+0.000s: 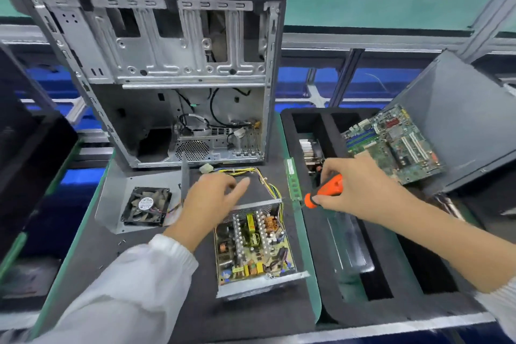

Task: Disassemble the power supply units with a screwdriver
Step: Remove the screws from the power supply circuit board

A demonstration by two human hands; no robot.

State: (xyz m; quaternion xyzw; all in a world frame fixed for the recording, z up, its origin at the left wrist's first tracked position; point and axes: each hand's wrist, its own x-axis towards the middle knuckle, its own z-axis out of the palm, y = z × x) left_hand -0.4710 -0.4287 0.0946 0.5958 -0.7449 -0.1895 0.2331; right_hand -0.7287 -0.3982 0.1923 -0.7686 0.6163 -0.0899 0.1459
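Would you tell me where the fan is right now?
In the head view, the fan lies on the grey cover, left of the left hand and below the case.

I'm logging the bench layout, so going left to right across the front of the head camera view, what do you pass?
Cooling fan → left hand → opened power supply unit → green memory stick → orange screwdriver held by the right hand → motherboard.

Bare, dull grey sheet metal computer case (156, 64); matt black foam tabletop (156, 274); glossy orange plastic screwdriver handle (325, 190); shiny metal power supply housing (259, 285); white cloth sleeve (125, 288).
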